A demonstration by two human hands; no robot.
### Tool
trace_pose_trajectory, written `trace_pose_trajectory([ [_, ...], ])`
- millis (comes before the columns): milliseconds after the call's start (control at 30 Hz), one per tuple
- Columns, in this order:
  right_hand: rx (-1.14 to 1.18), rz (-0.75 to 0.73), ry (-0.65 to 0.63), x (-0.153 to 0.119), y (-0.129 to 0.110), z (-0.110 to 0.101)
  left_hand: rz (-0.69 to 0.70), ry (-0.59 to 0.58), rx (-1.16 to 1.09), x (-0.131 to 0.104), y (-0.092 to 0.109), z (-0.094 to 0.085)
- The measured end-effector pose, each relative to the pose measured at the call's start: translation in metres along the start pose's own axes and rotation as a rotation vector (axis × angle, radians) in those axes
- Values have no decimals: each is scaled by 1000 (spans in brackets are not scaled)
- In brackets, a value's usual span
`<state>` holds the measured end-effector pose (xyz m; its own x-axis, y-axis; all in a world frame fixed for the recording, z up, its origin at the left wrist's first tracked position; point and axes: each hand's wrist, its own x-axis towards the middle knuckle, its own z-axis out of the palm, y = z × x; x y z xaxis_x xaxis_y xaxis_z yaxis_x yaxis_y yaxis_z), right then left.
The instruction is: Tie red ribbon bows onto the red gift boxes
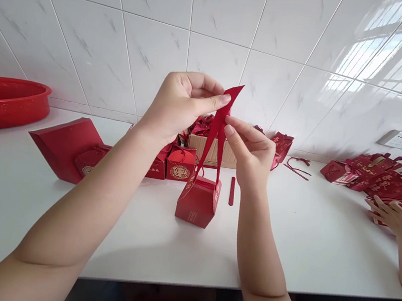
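Observation:
A small red box [197, 204] stands on the white table, with a red ribbon [209, 144] rising from its two sides to my hands. Near the ribbon's upper end, my left hand [193, 99] pinches it between thumb and fingers. Just below and to the right, my right hand [248, 145] pinches the ribbon where its two strands come together. A pointed ribbon end sticks up above my left thumb. To the right of the box a short red strip [232, 191] lies on the table.
Behind are red boxes [181, 163] and a cardboard box [228, 155] of ribbons. A large red box [65, 146] and red basket [8, 106] are left. Another person's hand [388, 214] touches packed boxes [388, 177] at right. White table [128, 240]; tiled wall behind.

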<state>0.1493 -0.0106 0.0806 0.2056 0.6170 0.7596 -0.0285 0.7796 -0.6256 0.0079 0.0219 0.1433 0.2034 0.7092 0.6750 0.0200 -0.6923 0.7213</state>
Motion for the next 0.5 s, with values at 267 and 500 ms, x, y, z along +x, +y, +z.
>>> trace_pose_trajectory([
  [267, -11, 6, -13, 1, 4, -2, 56, -24, 122, 0, 2, 3],
  [500, -20, 93, -54, 0, 2, 1, 157, -2, 222, -1, 7, 8],
])
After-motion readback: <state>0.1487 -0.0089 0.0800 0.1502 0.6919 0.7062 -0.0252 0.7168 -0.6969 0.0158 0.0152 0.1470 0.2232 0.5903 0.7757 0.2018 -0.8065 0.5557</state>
